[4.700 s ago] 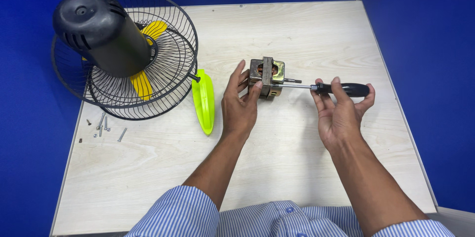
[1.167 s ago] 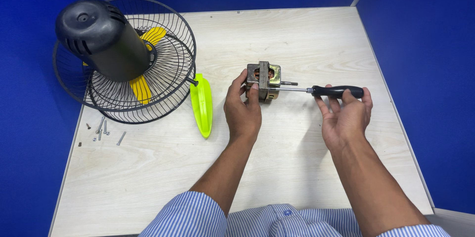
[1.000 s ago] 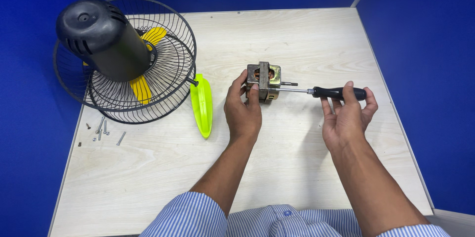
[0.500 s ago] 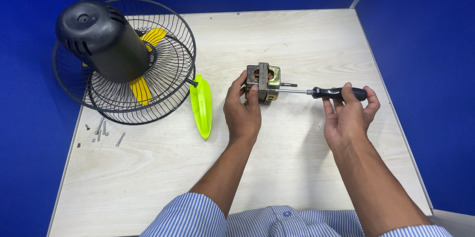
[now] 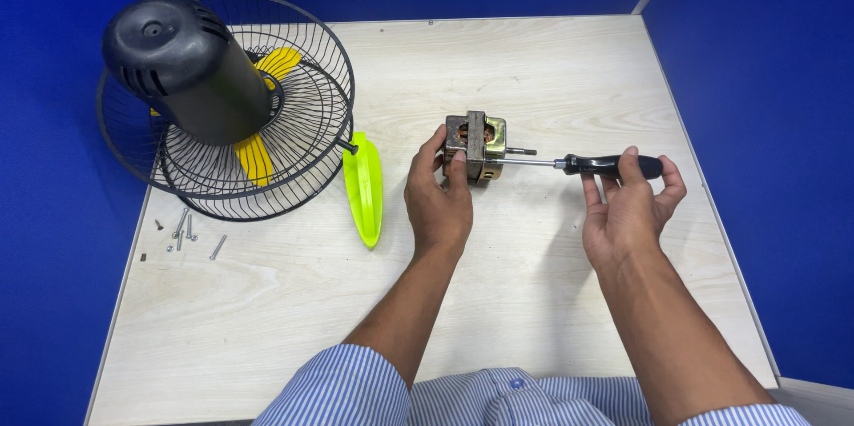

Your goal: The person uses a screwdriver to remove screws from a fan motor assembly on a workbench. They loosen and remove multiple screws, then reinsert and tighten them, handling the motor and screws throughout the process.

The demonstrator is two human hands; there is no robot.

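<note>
The small square metal motor block with copper winding (image 5: 476, 147) is kept upright on the pale wooden bench (image 5: 551, 301), gripped by the left hand (image 5: 439, 201). The black-handled screwdriver (image 5: 587, 164) is held by the right hand (image 5: 630, 211), its tip touching the block's right side. A loose yellow-green plastic fan blade (image 5: 364, 188) lies just beside, and a black wire fan cage with motor housing (image 5: 222, 106) stands further left.

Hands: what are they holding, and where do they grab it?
Left hand grips the small metal motor by its sides; right hand holds the screwdriver by its black handle.
</note>
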